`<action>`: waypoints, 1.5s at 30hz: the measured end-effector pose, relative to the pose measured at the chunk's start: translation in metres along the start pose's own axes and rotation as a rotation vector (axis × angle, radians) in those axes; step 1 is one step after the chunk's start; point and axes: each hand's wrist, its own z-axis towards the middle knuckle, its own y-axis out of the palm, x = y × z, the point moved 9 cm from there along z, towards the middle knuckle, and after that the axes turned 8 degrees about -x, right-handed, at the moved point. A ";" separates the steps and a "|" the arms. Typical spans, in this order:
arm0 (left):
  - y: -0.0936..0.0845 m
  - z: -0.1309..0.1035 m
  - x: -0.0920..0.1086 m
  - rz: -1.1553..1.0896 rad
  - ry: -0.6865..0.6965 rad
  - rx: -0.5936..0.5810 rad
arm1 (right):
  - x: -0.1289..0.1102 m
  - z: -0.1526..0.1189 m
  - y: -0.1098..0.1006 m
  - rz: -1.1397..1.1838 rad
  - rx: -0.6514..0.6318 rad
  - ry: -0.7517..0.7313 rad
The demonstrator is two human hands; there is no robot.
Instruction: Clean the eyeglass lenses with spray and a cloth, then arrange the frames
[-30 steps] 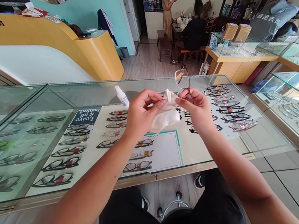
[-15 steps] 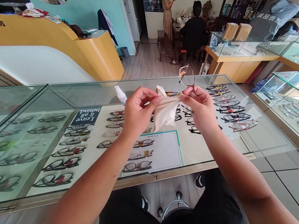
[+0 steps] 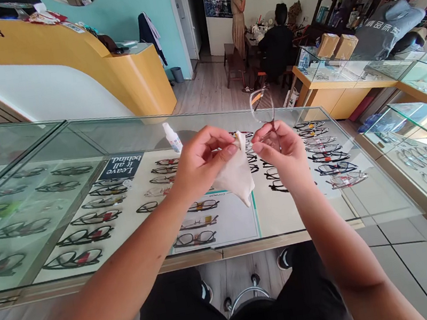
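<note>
Above the glass display case (image 3: pixel 281 229), my left hand (image 3: pixel 207 158) pinches a white cloth (image 3: pixel 237 175) that hangs down from the fingers. To its right, my right hand (image 3: pixel 282 143) holds a pair of glasses (image 3: pixel 262 106) with one lens raised above the fingers; the rest is partly hidden by the hand. The cloth and the glasses are apart. A small white spray bottle (image 3: pixel 173 138) stands on the glass behind my left hand. Rows of glasses (image 3: pixel 196 238) lie inside the case under both arms.
A wooden counter (image 3: pixel 144 79) stands behind the case at the left. Further cases flank the right side, with two cardboard boxes (image 3: pixel 345 46) on one. Across the room one person (image 3: pixel 238 13) stands and another (image 3: pixel 279 44) sits. A stool base (image 3: pixel 248 291) shows below.
The cloth has come away from my right hand and now hangs from my left hand alone. The glasses have turned slightly and moved a little left. The standing person's hand is nearer the face.
</note>
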 end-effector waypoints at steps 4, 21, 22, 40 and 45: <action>0.007 -0.003 0.003 0.045 0.005 -0.014 | 0.003 -0.002 0.012 0.018 -0.043 0.000; 0.009 0.001 -0.008 -0.019 -0.041 -0.022 | 0.008 0.000 -0.002 -0.060 0.066 0.018; 0.012 0.002 -0.011 -0.041 -0.067 -0.059 | 0.009 0.000 -0.002 -0.050 0.069 0.020; -0.020 0.008 -0.034 -0.204 -0.215 0.135 | 0.019 0.000 0.009 0.059 -0.045 0.093; -0.021 0.008 -0.037 -0.225 -0.225 0.170 | 0.015 -0.002 0.029 0.072 -0.202 0.090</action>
